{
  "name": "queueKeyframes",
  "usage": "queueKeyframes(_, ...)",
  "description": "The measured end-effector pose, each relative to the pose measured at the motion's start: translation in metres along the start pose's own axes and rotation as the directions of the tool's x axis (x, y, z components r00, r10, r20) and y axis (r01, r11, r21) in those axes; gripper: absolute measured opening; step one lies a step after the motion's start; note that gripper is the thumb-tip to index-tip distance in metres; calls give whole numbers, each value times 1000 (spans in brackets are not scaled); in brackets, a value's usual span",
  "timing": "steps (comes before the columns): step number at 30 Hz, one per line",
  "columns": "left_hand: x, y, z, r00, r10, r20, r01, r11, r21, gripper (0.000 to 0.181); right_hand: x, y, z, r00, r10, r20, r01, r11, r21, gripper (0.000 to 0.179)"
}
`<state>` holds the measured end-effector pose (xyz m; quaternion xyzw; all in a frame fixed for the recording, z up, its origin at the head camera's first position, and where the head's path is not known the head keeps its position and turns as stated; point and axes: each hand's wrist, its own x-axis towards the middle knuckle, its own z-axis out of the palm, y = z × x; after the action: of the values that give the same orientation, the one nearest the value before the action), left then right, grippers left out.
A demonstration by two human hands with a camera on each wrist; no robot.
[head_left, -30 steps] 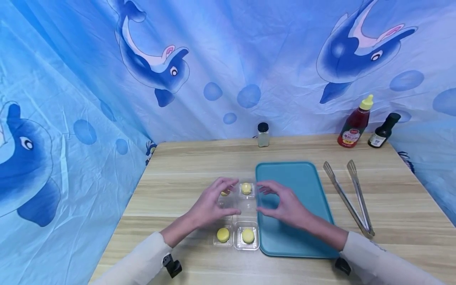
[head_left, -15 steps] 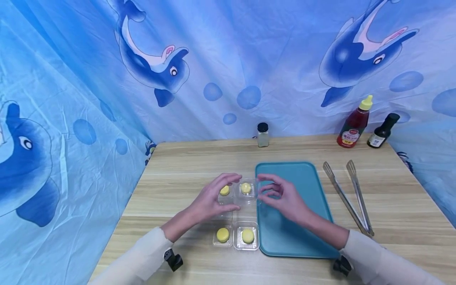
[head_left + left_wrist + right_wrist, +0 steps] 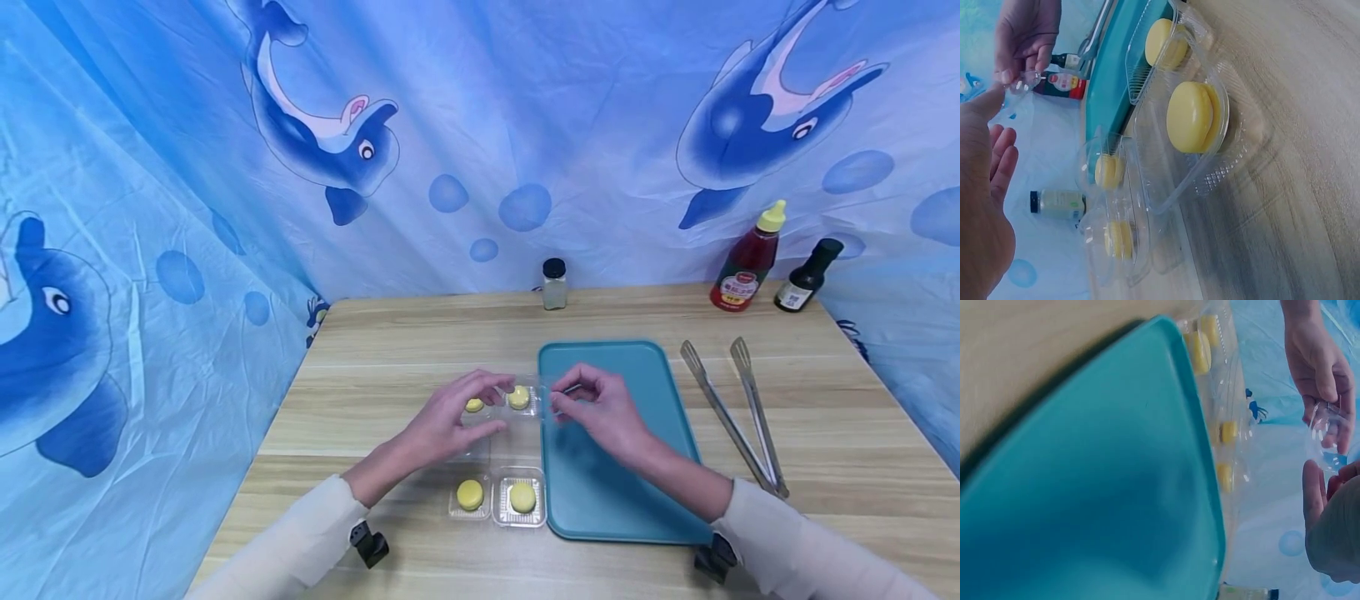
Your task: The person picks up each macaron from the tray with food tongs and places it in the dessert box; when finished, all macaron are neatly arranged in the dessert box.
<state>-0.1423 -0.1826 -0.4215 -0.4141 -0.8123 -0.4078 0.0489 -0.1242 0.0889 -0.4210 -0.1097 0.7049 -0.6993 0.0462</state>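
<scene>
Both hands are raised over a group of clear plastic boxes, a small clear dome-shaped plastic piece point(image 3: 1325, 440) between them. My left hand point(image 3: 456, 418) holds it by one side, thumb and fingers bent around its edge. On the other side, my right hand point(image 3: 600, 412) pinches it with thumb and fingertips. Below, yellow macarons sit in the boxes: one at front left point(image 3: 469, 495), one in the front right box point(image 3: 522, 498), one behind it point(image 3: 518, 397). A back left macaron point(image 3: 1119, 239) is partly hidden by the left hand in the head view.
A teal tray point(image 3: 626, 508) lies right of the boxes, under the right forearm. Metal tongs point(image 3: 738, 429) lie spread beyond it. Along the back stand a black-capped jar point(image 3: 554, 287), a red sauce bottle point(image 3: 742, 271) and a small dark bottle point(image 3: 806, 279). A dolphin-printed curtain point(image 3: 480, 150) hangs behind.
The right hand's fingers have drawn together from a wide spread into a pinch. The left hand has shifted slightly right, its fingertips coming nearer the right hand. Boxes and tray have stayed put.
</scene>
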Motion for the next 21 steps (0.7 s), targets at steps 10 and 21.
queueKeyframes(10,-3,1,4,984,-166,-68,160,984,-76,16,-6,5,-1,930,-366,19,356,890,-285,25)
queueKeyframes(21,-5,7,2,927,-366,81,374,893,-251,40,-5,12,-4,773,-622,126,613,682,-398,31)
